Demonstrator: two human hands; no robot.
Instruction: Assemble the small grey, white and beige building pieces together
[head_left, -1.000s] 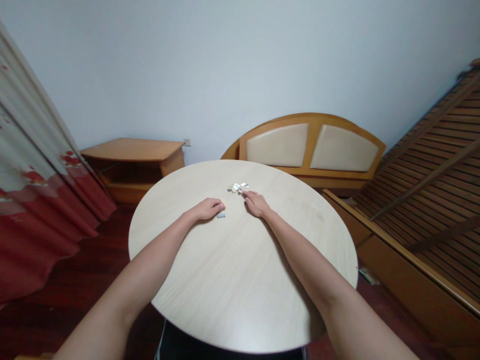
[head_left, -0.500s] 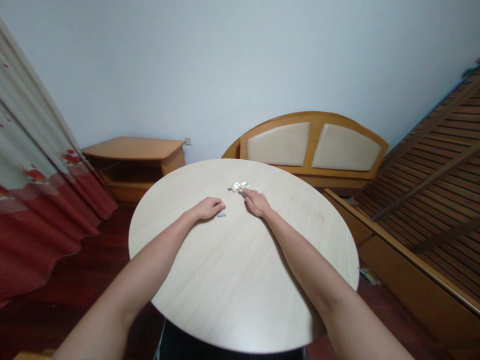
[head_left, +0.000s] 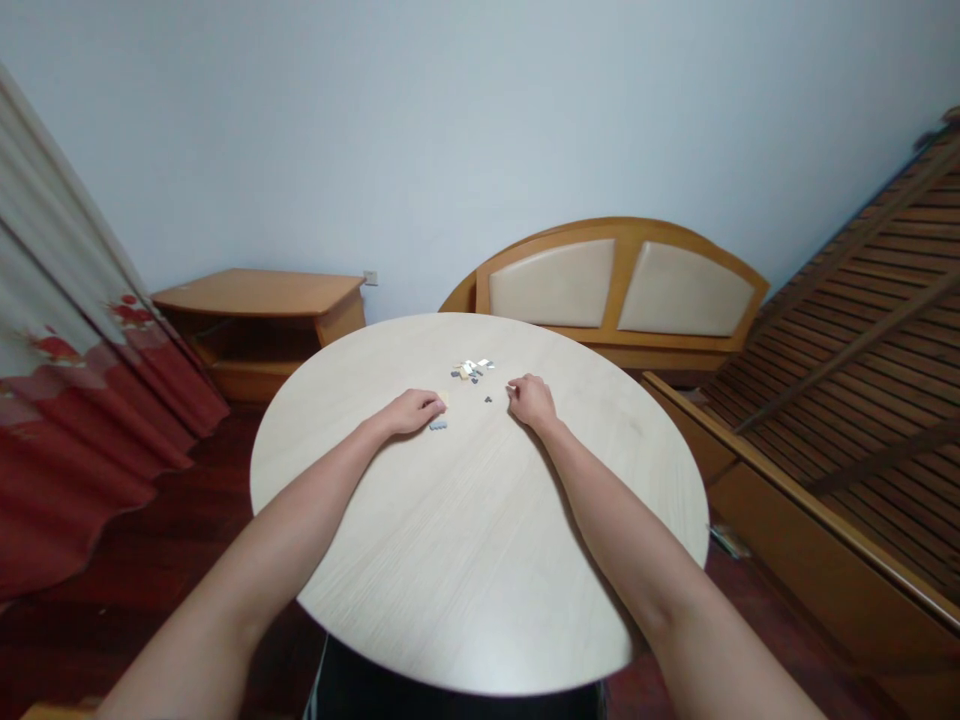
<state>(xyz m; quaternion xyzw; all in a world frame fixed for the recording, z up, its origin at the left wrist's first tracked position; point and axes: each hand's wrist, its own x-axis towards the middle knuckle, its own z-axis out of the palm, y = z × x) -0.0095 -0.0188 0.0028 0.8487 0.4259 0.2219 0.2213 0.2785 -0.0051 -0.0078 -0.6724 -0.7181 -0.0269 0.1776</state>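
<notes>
My left hand (head_left: pixel 415 411) rests on the round table, its fingers closed at the edge of a pale yellow flat piece (head_left: pixel 444 400). Just below those fingertips lies a grey-blue piece with a bumpy edge (head_left: pixel 438 425); whether it is joined to the yellow one I cannot tell. My right hand (head_left: pixel 531 400) is curled at the table top, thumb and fingers drawn together; anything between them is too small to make out. Left of it, a small dark piece (head_left: pixel 488 399) lies by itself. Beyond both hands is a loose pile of small flat pieces (head_left: pixel 471 370), white, grey and tan.
The round light-wood table (head_left: pixel 465 560) carries all the pieces. Behind it stand a low wooden cabinet (head_left: pixel 262 295) and a padded headboard (head_left: pixel 553 284). A wooden bed frame (head_left: pixel 795 500) is at the right, a red and white curtain (head_left: pixel 67 430) at the left.
My right hand has drawn back rightward from the pile, and the small dark piece now lies apart in front of it. My left hand stays at the yellow piece. The view has shifted slightly.
</notes>
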